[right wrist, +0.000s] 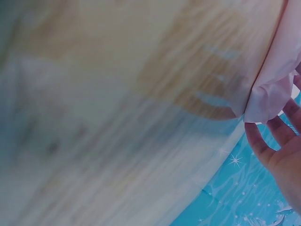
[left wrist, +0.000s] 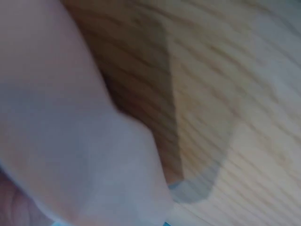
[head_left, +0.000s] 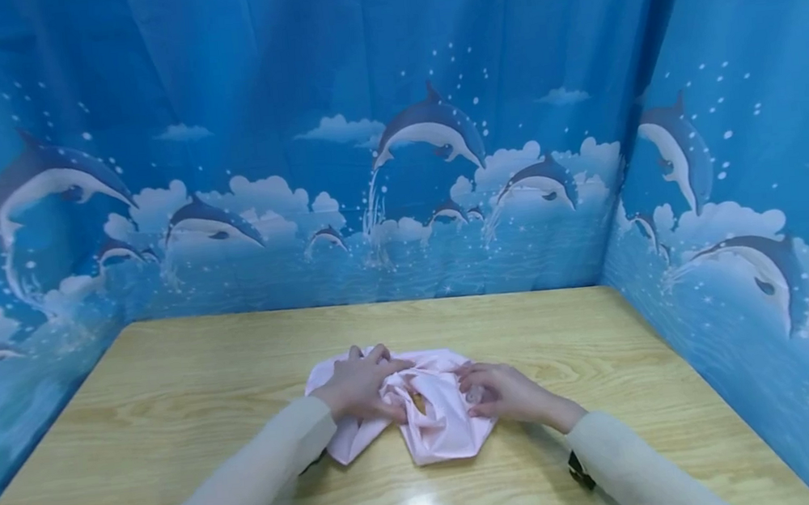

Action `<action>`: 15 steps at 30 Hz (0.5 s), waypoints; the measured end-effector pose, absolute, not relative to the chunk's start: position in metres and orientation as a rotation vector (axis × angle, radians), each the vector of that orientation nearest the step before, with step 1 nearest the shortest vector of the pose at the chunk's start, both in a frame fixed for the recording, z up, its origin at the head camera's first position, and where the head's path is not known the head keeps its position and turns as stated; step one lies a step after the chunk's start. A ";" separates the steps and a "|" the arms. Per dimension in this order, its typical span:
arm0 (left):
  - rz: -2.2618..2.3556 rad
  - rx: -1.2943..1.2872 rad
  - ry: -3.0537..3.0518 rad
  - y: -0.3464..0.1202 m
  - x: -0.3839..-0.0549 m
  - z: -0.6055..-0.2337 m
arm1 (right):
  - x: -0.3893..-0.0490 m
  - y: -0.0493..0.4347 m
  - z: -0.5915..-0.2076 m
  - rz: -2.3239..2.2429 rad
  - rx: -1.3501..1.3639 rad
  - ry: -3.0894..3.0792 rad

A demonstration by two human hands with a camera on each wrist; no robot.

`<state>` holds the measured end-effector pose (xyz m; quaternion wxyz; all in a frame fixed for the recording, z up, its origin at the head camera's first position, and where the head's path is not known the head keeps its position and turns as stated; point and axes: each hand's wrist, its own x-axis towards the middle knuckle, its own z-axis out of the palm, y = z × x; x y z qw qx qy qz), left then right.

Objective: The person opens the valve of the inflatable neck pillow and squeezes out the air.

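Observation:
A crumpled light-pink cloth (head_left: 448,439) lies on the table, with a gap in its folds at the middle through which a yellowish patch shows. My left hand (head_left: 361,383) is over its left part, thumb and fingers bent round a gathered fold. At the right edge my right hand (head_left: 509,393) holds the cloth between thumb and fingers, beside a small greyish-white spot that I cannot make out. In the right wrist view the fingertips of the right hand (right wrist: 287,155) meet the cloth's edge (right wrist: 270,96). Blurred pale cloth (left wrist: 94,155) fills much of the left wrist view.
The wood-grain table (head_left: 190,379) stretches out on both sides of the cloth. Behind it and along the right hangs a blue curtain (head_left: 285,77) printed with dolphins. Light reflects off the table near its front.

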<state>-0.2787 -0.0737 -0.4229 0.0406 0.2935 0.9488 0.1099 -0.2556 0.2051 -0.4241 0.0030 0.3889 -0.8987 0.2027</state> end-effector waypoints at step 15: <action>0.313 0.898 2.949 -0.071 -0.274 -0.422 | -0.254 0.200 -0.425 0.675 1.225 -2.854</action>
